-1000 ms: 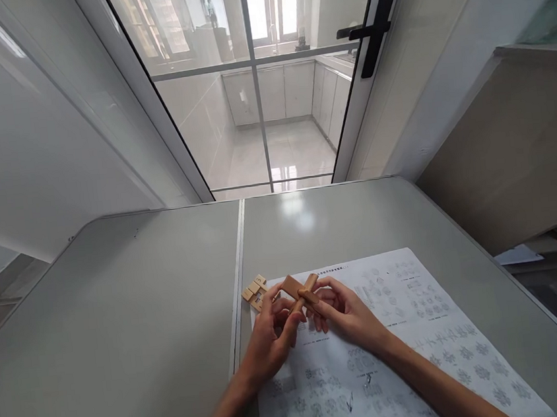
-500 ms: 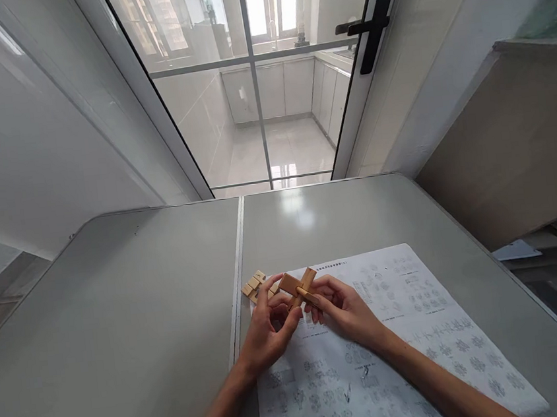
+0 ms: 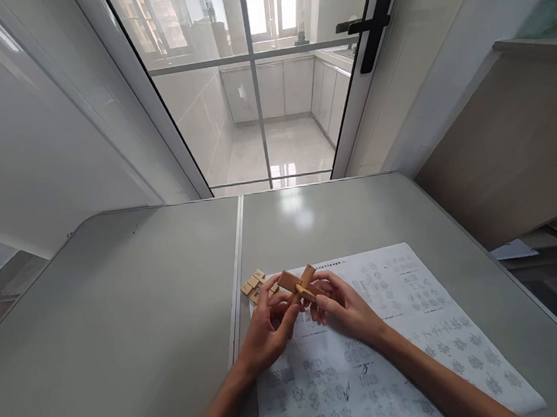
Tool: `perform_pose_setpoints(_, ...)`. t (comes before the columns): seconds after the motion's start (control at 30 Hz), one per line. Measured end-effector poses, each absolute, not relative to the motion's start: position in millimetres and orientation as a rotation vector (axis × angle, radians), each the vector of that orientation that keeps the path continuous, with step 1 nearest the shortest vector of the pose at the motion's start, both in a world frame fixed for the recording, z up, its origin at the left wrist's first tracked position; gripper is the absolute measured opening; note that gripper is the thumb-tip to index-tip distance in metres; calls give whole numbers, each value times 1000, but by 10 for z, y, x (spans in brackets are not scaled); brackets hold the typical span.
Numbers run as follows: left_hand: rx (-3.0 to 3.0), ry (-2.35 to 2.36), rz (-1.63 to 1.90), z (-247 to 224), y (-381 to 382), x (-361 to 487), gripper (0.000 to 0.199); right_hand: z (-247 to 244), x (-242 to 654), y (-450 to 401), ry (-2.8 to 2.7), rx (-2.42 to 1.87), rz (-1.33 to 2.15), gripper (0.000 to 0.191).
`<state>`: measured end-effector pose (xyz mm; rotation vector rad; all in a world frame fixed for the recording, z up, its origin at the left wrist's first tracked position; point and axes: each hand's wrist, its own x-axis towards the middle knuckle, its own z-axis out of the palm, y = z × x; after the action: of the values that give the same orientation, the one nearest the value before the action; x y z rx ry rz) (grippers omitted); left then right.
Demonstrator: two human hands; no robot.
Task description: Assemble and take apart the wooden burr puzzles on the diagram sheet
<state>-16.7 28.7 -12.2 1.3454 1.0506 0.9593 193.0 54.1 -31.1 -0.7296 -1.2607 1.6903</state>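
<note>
Between my two hands is a small wooden interlocking puzzle point(image 3: 291, 281), its brown bars crossing one another. My left hand point(image 3: 269, 325) grips its left and lower side, thumb in front and fingers behind. On the right, my right hand point(image 3: 344, 304) pinches the bar ends with thumb and fingers. The puzzle is held above a printed instruction sheet point(image 3: 388, 356), which shows rows of small diagrams. Just behind my left fingers lie lighter notched wooden pieces point(image 3: 253, 283), partly hidden by that hand.
The grey table point(image 3: 146, 328) has a pale seam strip point(image 3: 238, 259) running front to back, left of the sheet. Past the far edge stands a glass door point(image 3: 257, 104) with a black handle point(image 3: 373, 26). A brown panel point(image 3: 510, 138) is at the right.
The puzzle has tilted slightly in my hands, and its front bar has shifted a little. Both hands stay in nearly the same place.
</note>
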Motion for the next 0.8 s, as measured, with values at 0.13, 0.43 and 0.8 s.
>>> perform_pose_setpoints(0.13, 1377, 1054, 935, -103, 283, -161, 59, -370, 1948, 537, -1271, -679, 1756, 58)
perform_pose_setpoints(0.43, 1516, 1037, 907, -106, 261, -188, 56, -359, 1974, 522, -1325, -783, 1769, 69)
perform_pose_setpoints(0.8, 1613, 1039, 904, -167, 252, -189, 47, -349, 1993, 529, -1274, -798, 1738, 72)
